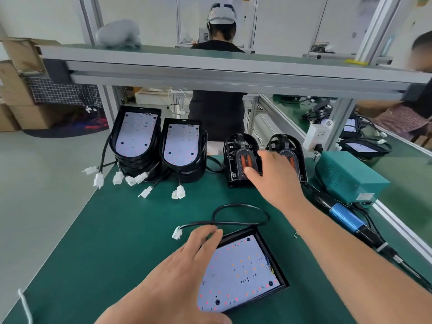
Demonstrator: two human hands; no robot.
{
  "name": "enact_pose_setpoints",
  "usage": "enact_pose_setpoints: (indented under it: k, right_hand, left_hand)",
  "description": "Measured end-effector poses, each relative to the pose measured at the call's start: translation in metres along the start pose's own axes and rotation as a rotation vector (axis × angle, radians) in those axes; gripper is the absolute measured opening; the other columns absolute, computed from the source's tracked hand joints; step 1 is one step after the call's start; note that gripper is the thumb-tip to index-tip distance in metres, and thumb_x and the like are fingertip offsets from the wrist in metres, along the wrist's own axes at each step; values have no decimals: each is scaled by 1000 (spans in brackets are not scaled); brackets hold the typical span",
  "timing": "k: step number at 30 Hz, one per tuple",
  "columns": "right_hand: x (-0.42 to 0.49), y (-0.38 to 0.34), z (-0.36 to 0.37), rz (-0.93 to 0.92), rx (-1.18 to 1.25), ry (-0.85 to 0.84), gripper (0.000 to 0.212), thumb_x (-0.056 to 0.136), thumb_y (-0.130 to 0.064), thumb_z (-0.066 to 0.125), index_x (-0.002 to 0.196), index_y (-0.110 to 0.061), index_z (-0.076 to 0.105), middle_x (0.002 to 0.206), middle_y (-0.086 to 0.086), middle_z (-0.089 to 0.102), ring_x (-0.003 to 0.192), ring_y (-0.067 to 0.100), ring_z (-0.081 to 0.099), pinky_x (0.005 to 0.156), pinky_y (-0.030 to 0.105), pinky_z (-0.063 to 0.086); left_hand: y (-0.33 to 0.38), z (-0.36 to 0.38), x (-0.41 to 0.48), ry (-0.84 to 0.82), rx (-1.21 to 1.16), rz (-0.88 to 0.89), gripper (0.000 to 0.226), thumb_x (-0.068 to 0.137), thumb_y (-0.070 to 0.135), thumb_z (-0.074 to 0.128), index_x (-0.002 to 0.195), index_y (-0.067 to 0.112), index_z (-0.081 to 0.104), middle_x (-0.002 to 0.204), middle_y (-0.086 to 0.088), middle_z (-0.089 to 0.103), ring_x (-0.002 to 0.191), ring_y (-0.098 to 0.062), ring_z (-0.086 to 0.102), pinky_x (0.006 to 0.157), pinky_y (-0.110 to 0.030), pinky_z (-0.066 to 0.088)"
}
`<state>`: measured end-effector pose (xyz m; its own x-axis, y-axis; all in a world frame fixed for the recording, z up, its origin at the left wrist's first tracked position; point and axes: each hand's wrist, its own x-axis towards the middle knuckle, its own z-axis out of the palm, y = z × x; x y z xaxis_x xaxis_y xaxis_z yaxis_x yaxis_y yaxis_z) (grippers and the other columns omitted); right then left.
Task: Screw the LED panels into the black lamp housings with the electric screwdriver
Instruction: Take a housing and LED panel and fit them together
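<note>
Between units: left hand (187, 260), fingers spread flat, pins the lamp housing (240, 270) with LED panel at the surface's near edge. Right hand (268, 174), fingers loosely open, touches unfilled housings (242, 160) at far edge. Electric screwdriver (346, 218) idle at right edge; looks like the next pickup.

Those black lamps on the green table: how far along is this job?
Done, apparently: two stacks at the back hold housings with panels already in. In hand: the left hand steadies a panelled lamp up front, while the right hand reaches to the empty housings. Left: those two at least; the electric screwdriver lies unused on the table.
</note>
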<state>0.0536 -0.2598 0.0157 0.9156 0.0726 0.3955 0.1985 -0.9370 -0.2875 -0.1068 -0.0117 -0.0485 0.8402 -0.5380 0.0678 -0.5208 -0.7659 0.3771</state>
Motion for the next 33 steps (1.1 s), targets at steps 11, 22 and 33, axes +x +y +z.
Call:
enact_pose_setpoints:
  k: [11,22,33]
  right_hand:
    - [48,-25,48,75,-262,-168,117,90,-80,58,165,-1,17,164,36,24,148,52,33,118,53,37]
    - [49,-21,50,230,-42,-75,86,89,-69,67,145,-9,42,156,32,36,138,50,41,112,55,41]
    - [51,-25,52,237,14,-90,74,79,-51,81,133,-16,45,142,20,43,127,44,48,109,55,40]
  left_hand:
    - [-1,-3,-2,44,-168,48,137,59,85,76,158,57,-15,155,44,1,150,13,9,108,-19,31]
    - [8,-15,-5,-86,-262,-2,133,63,81,80,157,61,-11,157,50,-10,145,26,-8,116,-15,18]
    - [-3,-3,-5,-30,-450,2,94,84,48,76,155,67,16,161,43,24,150,19,10,118,-21,18]
